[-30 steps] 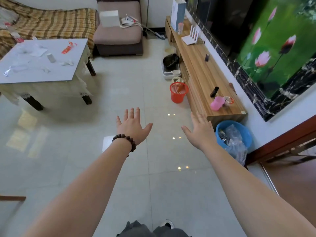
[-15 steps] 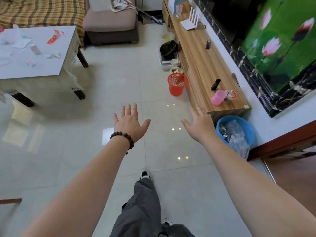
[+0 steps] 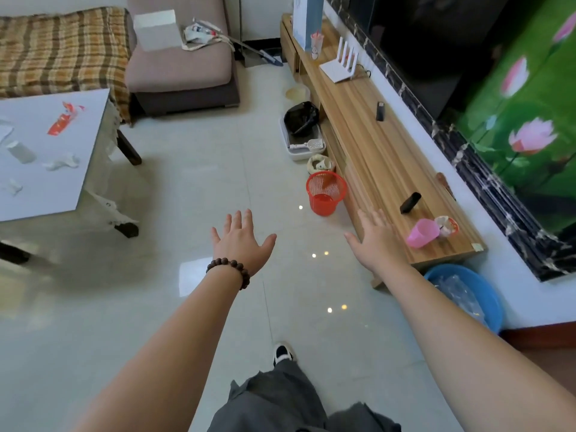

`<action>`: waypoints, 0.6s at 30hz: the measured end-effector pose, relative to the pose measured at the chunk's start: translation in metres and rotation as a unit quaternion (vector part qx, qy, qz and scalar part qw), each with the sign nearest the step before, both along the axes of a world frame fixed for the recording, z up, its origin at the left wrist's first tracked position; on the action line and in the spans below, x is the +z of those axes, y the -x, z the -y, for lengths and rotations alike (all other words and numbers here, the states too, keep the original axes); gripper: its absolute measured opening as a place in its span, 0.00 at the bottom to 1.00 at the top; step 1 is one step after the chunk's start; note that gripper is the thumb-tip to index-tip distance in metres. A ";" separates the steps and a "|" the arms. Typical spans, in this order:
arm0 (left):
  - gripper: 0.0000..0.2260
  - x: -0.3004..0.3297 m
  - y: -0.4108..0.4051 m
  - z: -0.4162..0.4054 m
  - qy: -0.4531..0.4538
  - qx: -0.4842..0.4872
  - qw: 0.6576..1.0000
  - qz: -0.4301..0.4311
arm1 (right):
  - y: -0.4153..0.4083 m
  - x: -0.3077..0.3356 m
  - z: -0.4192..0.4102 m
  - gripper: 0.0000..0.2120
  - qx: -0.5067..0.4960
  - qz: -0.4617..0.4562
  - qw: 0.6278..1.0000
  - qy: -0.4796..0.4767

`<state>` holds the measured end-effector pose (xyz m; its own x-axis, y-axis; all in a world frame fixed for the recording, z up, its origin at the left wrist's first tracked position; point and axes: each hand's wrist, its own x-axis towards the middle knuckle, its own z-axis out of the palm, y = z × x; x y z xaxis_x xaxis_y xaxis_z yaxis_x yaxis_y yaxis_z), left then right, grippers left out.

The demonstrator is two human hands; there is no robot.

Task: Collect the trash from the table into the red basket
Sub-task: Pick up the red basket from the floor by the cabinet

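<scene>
The red mesh basket stands on the floor against the long wooden TV bench. The white table at the left carries trash: a red wrapper, a small white box and crumpled tissues. My left hand, with a bead bracelet on the wrist, is held out over the floor, fingers spread and empty. My right hand is also spread and empty, just right of and below the basket.
A grey litter tray with a black bag and a small bowl sit beyond the basket. A blue basin lies at the bench's near end. A pink cup and black remotes rest on the bench. Sofa at the back.
I have stepped forward: the basket and bench are nearer and larger, and the table has slid to the left edge. Both hands stay spread and empty.
</scene>
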<state>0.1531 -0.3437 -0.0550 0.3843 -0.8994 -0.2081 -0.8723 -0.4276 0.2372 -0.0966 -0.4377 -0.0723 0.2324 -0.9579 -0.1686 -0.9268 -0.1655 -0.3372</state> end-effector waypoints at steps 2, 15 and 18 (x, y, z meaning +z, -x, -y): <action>0.36 0.005 -0.017 0.034 0.002 -0.009 1.000 -0.002 | -0.016 0.002 0.030 0.32 -0.009 0.005 1.000 0.002; 0.36 -0.015 -0.075 0.221 -0.007 -0.038 0.999 -0.006 | -0.073 -0.018 0.202 0.32 -0.029 0.005 1.000 -0.002; 0.36 -0.026 -0.082 0.278 -0.014 -0.049 0.999 0.002 | -0.080 -0.027 0.256 0.31 -0.033 0.009 0.999 0.000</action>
<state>0.2355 -0.6213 -0.0808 0.2961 -0.9267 -0.2315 -0.9112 -0.3467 0.2225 -0.0169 -0.6938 -0.0992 0.1717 -0.9711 -0.1656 -0.9296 -0.1041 -0.3537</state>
